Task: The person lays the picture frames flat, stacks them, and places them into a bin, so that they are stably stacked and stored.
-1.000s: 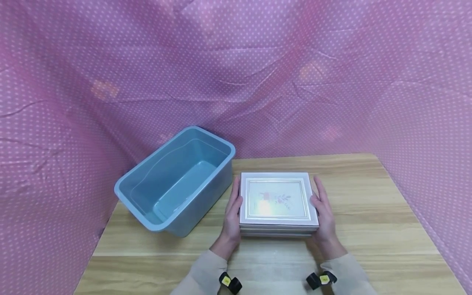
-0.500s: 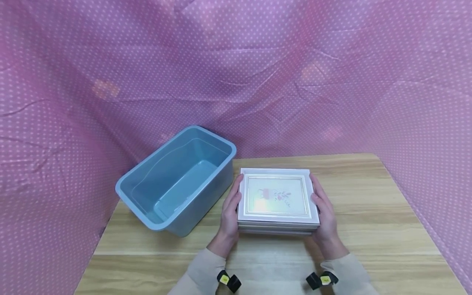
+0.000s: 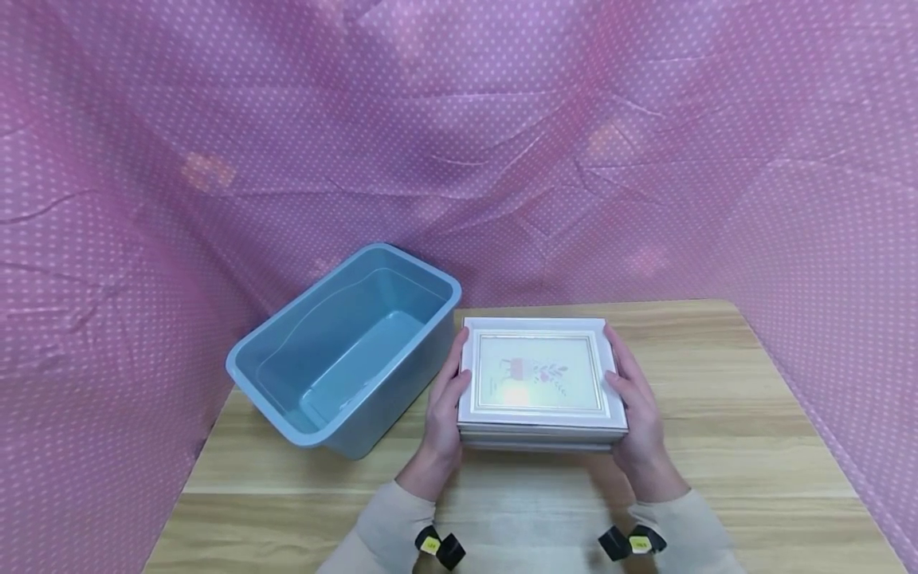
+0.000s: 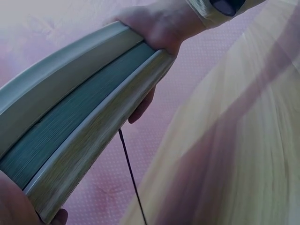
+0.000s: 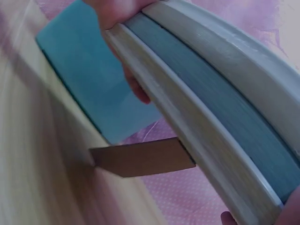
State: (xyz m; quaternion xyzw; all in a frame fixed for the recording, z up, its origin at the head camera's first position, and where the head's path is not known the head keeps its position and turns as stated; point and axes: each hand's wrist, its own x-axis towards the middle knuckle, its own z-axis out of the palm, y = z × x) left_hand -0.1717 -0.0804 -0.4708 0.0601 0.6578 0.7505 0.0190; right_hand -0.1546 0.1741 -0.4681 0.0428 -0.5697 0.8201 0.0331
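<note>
A stack of picture frames (image 3: 541,371) is held between both hands, lifted off the table and lying flat, one on another. The white frame on top shows a faint pink print. Seen edge-on in the left wrist view are a white frame, a teal frame (image 4: 77,112) and a wood-toned frame (image 4: 101,138). My left hand (image 3: 443,414) grips the left side, thumb on the edge and fingertips underneath. On the opposite side my right hand (image 3: 638,414) grips likewise. A brown stand flap (image 5: 145,158) hangs from the bottom frame.
A blue plastic bin (image 3: 412,375) stands on the wooden table (image 3: 724,430), left of the stack, with its opening upward. Pink dotted cloth (image 3: 459,143) hangs behind and at both sides of the table.
Both hands have closed in on the stack's sides and raised it from the table, slightly away from the front edge. The blue bin stays in place.
</note>
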